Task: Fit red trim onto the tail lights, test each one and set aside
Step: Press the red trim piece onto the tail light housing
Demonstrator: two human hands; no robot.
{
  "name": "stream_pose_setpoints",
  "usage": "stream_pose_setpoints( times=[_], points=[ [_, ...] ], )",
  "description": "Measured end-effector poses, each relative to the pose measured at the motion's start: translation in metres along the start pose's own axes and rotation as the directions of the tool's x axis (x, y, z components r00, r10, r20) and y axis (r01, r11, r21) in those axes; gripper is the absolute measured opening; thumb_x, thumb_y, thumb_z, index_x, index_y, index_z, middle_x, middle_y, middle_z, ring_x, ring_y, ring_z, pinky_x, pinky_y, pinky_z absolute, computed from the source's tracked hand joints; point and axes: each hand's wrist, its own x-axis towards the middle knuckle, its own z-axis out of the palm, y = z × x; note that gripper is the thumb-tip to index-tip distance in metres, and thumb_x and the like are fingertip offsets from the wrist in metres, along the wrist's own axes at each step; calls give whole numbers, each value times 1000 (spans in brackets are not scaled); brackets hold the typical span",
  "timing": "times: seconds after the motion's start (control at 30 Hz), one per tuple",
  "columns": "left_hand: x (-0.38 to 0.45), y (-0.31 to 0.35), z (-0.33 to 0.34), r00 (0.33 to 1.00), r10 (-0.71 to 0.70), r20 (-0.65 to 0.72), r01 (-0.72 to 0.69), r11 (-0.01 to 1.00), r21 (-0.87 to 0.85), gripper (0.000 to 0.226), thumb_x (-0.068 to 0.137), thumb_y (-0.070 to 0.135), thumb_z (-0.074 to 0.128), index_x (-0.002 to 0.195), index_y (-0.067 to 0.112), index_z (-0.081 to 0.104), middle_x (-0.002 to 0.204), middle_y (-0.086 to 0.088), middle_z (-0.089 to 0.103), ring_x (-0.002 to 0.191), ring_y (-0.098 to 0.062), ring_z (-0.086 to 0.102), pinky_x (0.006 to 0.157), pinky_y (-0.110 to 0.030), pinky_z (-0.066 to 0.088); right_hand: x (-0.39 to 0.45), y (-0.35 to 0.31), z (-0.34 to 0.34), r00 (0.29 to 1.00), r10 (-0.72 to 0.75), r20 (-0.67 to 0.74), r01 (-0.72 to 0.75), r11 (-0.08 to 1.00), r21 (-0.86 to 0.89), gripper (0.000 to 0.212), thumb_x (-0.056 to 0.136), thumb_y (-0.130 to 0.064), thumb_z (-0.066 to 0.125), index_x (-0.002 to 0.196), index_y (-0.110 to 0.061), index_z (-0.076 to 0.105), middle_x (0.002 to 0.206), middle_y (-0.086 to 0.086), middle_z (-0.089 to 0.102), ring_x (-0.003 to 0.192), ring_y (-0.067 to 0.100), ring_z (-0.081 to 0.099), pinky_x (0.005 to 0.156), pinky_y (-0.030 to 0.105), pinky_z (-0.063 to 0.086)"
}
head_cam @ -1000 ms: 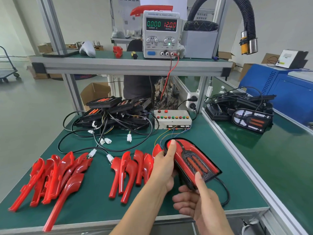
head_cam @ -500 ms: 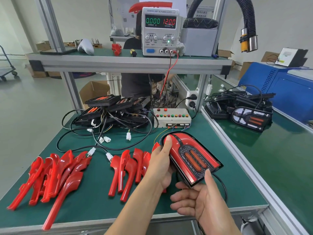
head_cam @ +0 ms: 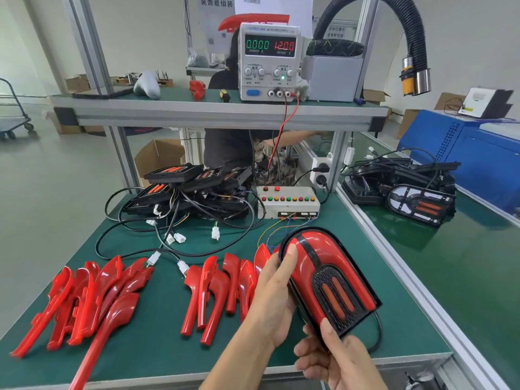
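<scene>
**Now, a glossy lamp held by its rim**

Here the lamp sits lower centre-right of the frame, tilted up off the bench; the left hand wraps its left edge, thumb pressed on the red trim; the right hand pinches the lower black corner. It looks a light, stiff shell; the trim is likely slick and easily scuffed, so the black rim seems the best hold; mind the cable trailing at lower right.
</scene>
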Motion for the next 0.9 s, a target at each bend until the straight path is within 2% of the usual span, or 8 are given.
stream_pose_setpoints(
  times=[0.1, 0.2, 0.27, 0.37, 0.53, 0.63, 0.73, 0.9],
  points=[
    [-3, -4, 0, 999, 43, 5, -44, 999, 33, 45, 90, 45, 67, 123, 15, 70, 121, -11, 74, 116, -27, 69, 98, -38, 54, 4, 7, -4, 999, -7, 47, 6, 1000, 29, 55, 83, -34, 62, 121, 6, 61, 92, 35, 70, 68, 40, 71, 51, 33, 58],
    [-7, -9, -1, 996, 84, 14, -85, 996, 10, 42, 92, 41, 70, 123, 13, 69, 125, -15, 71, 121, -29, 66, 103, -39, 51, 9, 14, -4, 999, -46, 10, 44, 991, 128, 49, 81, -29, 62, 121, -1, 65, 90, 31, 71, 67, 37, 72, 49, 33, 58],
    [-10, -11, -1, 996, 77, 34, -76, 997, -25, 43, 91, 39, 72, 124, 12, 69, 127, -16, 70, 123, -31, 64, 104, -41, 52, 13, 17, -1, 995, -70, -64, 79, 984, 161, 48, 78, -33, 64, 115, -3, 68, 83, 25, 71, 63, 33, 72, 46, 32, 57],
    [-11, -12, -1, 998, 42, 43, -40, 998, -58, 45, 94, 36, 69, 128, 8, 67, 129, -20, 68, 127, -38, 60, 110, -51, 46, 18, 20, 0, 976, -106, -188, 127, 986, 107, 47, 72, -40, 69, 93, 3, 70, 70, 18, 68, 54, 25, 69, 43, 28, 54],
    [-13, -5, -5, 998, 42, 50, -38, 996, -78, 54, 92, 38, 65, 132, 0, 63, 133, -24, 65, 130, -41, 56, 116, -57, 38, 18, 18, 0, 955, -167, -247, 183, 982, 41, 35, 75, -34, 71, 60, -1, 69, 59, 21, 63, 46, 25, 61, 39, 27, 49],
    [-15, -3, -5, 997, 39, 65, -32, 994, -103, 56, 93, 37, 65, 132, -3, 63, 133, -26, 64, 130, -42, 57, 114, -54, 42, 21, 19, -1, 947, -192, -256, 208, 977, 36, 36, 86, -22, 69, 57, -1, 66, 56, 21, 59, 42, 24, 57, 36, 26, 45],
    [-15, -3, -4, 997, 35, 63, -27, 992, -126, 57, 92, 38, 66, 133, -1, 62, 134, -25, 63, 130, -41, 57, 113, -53, 43, 24, 20, -2, 941, -208, -268, 216, 976, 2, 37, 85, -23, 71, 55, -2, 66, 53, 22, 57, 41, 25, 55, 37, 26, 44],
    [-15, -2, -7, 996, 65, 56, -57, 990, -131, 51, 90, 35, 69, 126, 0, 67, 128, -25, 67, 124, -39, 62, 107, -49, 49, 25, 22, -2, 935, -226, -274, 224, 974, -38, 40, 67, -39, 74, 50, -3, 69, 53, 21, 59, 43, 27, 55, 40, 29, 45]
  ],
)
